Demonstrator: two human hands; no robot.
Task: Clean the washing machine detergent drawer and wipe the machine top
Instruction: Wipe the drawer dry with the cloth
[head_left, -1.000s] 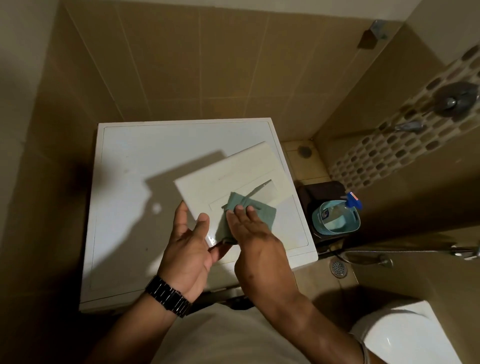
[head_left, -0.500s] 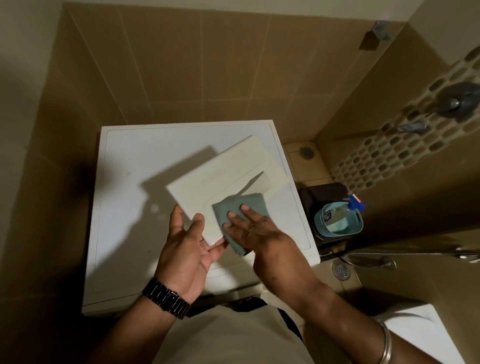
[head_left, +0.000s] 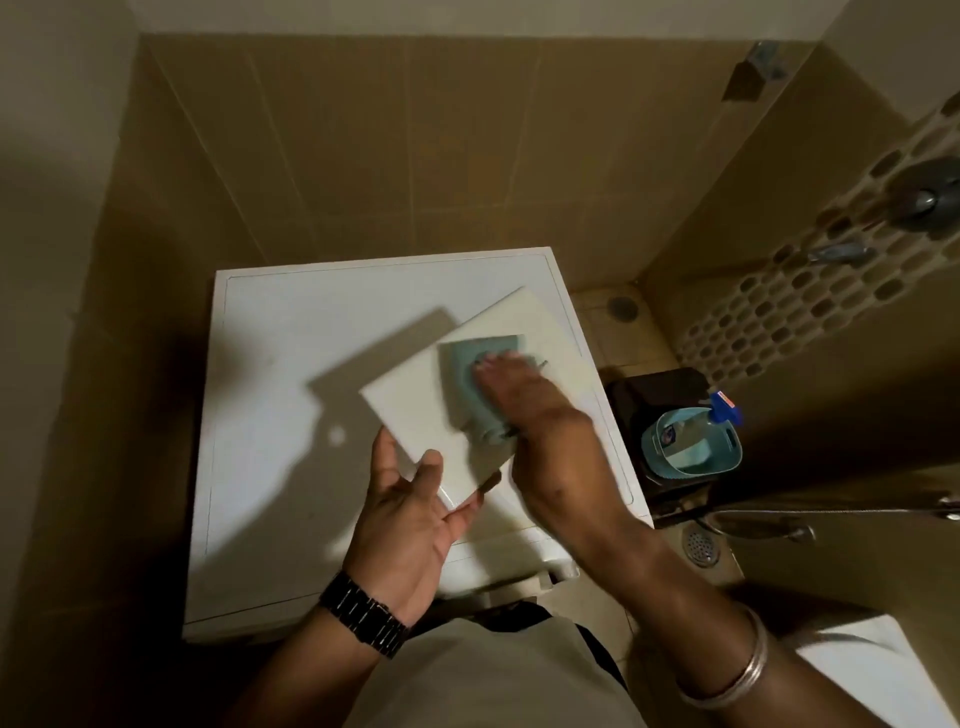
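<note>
No legible writing. Left hand (head_left: 410, 525) — fingers spread, cradling white panel (head_left: 415, 405) from beneath. Right hand (head_left: 540, 415) — fingers straight, together, pressing teal cloth (head_left: 467, 374) on panel.

left wrist: black link watch (head_left: 363, 620); right wrist: silver bangle (head_left: 737, 670); torso: light shirt (head_left: 488, 680)

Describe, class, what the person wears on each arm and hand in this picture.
The left hand is bare, with a black link-bracelet watch on its wrist. The right hand is bare too, with a plain silver bangle round the forearm. No gloves and no sleeves show on either forearm.
</note>
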